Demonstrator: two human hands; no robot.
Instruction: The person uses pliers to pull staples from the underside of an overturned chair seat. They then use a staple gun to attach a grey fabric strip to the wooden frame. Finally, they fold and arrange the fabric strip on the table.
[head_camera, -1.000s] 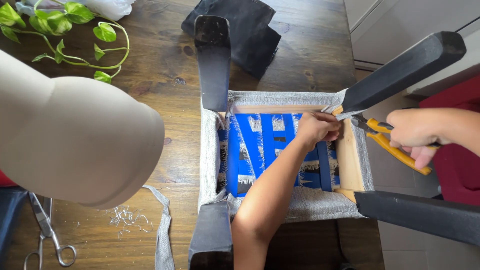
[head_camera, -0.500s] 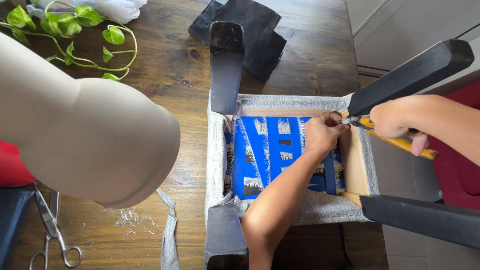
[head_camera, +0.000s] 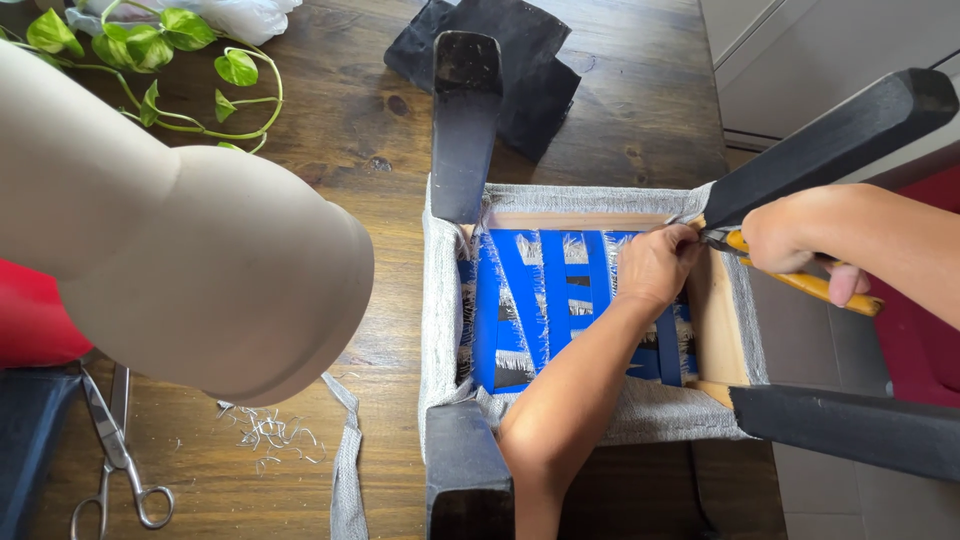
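Left hand (head_camera: 655, 265) pinches grey fabric (head_camera: 600, 198) at the upturned chair's (head_camera: 560, 310) far right corner on the bench (head_camera: 300, 120); right hand (head_camera: 790, 235) grips yellow-handled pliers (head_camera: 800, 280), apparently pulling staples. Trimmed strip (head_camera: 347, 450) lies beside; fabric remains attached.

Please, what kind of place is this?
Probably a home used as a workshop for chair repair. An upturned chair lies on a wooden table, scissors lie nearby, and a leafy houseplant trails across the table.
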